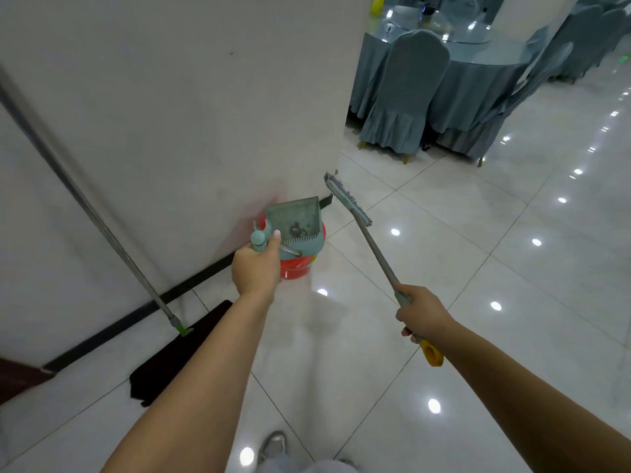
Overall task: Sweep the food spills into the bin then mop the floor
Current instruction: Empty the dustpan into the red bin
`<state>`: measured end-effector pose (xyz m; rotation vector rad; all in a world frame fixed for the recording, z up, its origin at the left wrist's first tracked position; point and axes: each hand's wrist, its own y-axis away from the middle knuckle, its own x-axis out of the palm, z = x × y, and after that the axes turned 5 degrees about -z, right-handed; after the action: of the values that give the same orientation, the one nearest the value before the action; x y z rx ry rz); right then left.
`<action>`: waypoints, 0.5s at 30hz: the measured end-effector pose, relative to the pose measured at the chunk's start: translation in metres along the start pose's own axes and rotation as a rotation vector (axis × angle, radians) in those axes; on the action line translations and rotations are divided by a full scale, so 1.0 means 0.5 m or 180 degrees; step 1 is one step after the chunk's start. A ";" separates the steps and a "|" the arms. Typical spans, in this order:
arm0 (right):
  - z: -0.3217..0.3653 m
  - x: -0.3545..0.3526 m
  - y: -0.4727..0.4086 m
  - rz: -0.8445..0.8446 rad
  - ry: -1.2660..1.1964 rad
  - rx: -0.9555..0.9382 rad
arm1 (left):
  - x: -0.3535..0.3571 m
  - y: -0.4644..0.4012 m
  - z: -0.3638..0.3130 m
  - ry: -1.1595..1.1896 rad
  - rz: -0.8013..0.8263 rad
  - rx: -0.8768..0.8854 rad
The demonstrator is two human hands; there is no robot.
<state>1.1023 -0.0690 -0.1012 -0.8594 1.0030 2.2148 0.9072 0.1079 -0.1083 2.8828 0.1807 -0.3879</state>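
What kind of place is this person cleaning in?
Probably a banquet hall or restaurant dining room: a round table draped in grey-blue cloth, chairs in matching covers, and a glossy tiled floor.

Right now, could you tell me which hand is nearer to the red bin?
Left. The left hand holds the dustpan right over the red bin, overlapping its rim. The right hand grips the broom handle, off to the bin's right.

Wall (170, 114) hems bin (297, 269) leftward; bare floor (444, 233) rightward.
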 end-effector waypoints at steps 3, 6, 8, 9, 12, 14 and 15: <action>-0.040 0.002 0.010 0.0037 -0.0145 0.0042 | 0.003 0.037 0.002 -0.0414 0.0055 0.0371; -0.084 -0.012 0.019 0.0132 -0.0244 0.0119 | 0.006 0.074 0.004 -0.1017 0.0093 0.0854; -0.114 -0.022 0.029 0.0209 -0.0290 0.0157 | 0.003 0.098 0.008 -0.1347 0.0088 0.1075; -0.129 -0.026 0.036 0.0246 -0.0301 0.0165 | 0.000 0.109 0.012 -0.1475 0.0115 0.1156; -0.177 -0.038 0.058 0.0345 -0.0299 0.0169 | -0.013 0.143 0.037 -0.1771 0.0195 0.1329; -0.209 -0.047 0.074 0.0387 -0.0327 0.0187 | -0.022 0.172 0.058 -0.1947 0.0191 0.1432; -0.223 -0.050 0.081 0.0403 -0.0346 0.0190 | -0.025 0.188 0.069 -0.2033 0.0168 0.1468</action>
<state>1.1257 -0.1860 -0.1223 -0.6580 1.0920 2.2973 0.9009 0.0076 -0.1178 2.9864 -0.1115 -1.4672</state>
